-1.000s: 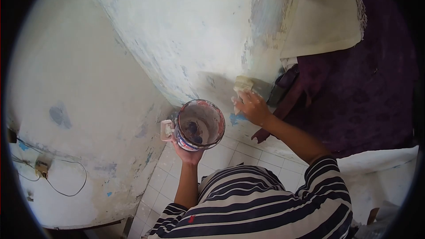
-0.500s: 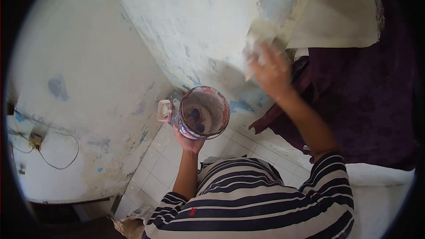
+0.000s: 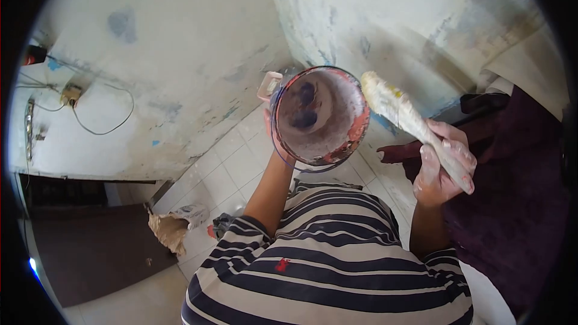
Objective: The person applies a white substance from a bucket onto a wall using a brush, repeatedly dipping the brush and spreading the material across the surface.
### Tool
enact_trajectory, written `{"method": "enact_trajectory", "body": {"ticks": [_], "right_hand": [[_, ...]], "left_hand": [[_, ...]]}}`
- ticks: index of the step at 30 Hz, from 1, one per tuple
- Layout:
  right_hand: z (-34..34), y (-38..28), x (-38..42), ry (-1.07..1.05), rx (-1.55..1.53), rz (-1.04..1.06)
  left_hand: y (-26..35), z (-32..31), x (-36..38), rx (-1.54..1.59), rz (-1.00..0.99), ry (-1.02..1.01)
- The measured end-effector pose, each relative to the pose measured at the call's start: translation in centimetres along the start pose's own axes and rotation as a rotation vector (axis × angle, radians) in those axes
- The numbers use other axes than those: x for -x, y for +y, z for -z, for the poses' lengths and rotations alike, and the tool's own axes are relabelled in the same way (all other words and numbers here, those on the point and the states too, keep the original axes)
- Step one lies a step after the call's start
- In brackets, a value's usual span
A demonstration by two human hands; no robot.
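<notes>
A paint bucket (image 3: 356,129), its rim smeared with red and pale paint, is tilted so that its mouth faces me. My left hand (image 3: 279,138) is closed round its left side and underside, with most of the fingers hidden behind it. Inside, the stained bottom shows dark patches. My right hand (image 3: 444,165) grips the handle of a paintbrush (image 3: 394,105) thickly coated in whitish paint. The brush's head points up and left, right by the bucket's right rim. Pale paint marks the right fingers.
Patchy walls (image 3: 211,36) meet in a corner ahead. A dark purple cloth (image 3: 512,204) hangs at right. At left are a socket with wires (image 3: 71,94), a brown board (image 3: 96,247) and a torn paper bag (image 3: 168,232). A pink container (image 3: 269,86) sits behind the bucket.
My right hand has come down from the wall with the paintbrush, to beside the bucket. The bucket appears higher and larger, its mouth turned more toward me. My view has swung left.
</notes>
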State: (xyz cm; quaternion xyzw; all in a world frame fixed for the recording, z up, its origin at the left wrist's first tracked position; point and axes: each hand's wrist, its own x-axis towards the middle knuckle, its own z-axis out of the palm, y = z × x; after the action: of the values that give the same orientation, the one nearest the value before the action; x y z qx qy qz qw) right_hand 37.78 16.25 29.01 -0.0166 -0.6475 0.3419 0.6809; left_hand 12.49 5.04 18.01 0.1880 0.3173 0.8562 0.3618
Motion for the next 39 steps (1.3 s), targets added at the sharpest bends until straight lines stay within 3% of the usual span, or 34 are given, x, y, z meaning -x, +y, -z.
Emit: {"method": "enact_trajectory", "body": {"ticks": [2,3,5,6,17,20,21,24,25,30,39], "right_hand": [[-0.6,-0.6,-1.1,-0.197,-0.164,0.023],[-0.8,-0.6,-1.4,-0.240,-0.210,0.029],[-1.3,-1.5,-3.2,-0.339,-0.148,0.100],[-1.4,-2.0,-4.0,-0.431,-0.080,0.162],[-4.5,-4.5,-9.1,-0.401,-0.016,0.250],[-5.6,-4.0,-9.5,-0.393,-0.188,0.258],[-5.6,-3.5,-10.1,-0.532,-0.295,0.229],[-6.5,-5.3,-11.4,-0.777,0.098,0.276],[-7.0,-5.3,-11.4,-0.779,0.094,0.275],[-10.9,-5.1,-12.4,-0.960,0.111,-0.037],[-13.6,-2.5,-13.2,-1.002,0.363,-0.047]], "left_hand": [[1.1,0.8,-0.9,0.884,0.271,-0.261],[1.8,0.7,-1.7,0.881,0.261,-0.267],[3.4,0.1,-3.1,0.433,0.309,-0.071],[3.9,-0.5,-3.3,0.432,0.304,-0.076],[7.2,-5.6,-4.4,0.340,0.129,-0.062],[7.4,-5.9,-4.4,0.349,0.117,-0.106],[7.4,-6.1,-4.4,0.351,0.113,-0.126],[7.6,-6.4,-4.2,0.355,0.105,-0.181],[7.7,-6.5,-4.2,0.355,0.107,-0.198],[7.6,-6.7,-4.5,0.359,0.109,-0.258],[7.9,-8.2,-3.4,0.340,0.081,-0.165]]}}
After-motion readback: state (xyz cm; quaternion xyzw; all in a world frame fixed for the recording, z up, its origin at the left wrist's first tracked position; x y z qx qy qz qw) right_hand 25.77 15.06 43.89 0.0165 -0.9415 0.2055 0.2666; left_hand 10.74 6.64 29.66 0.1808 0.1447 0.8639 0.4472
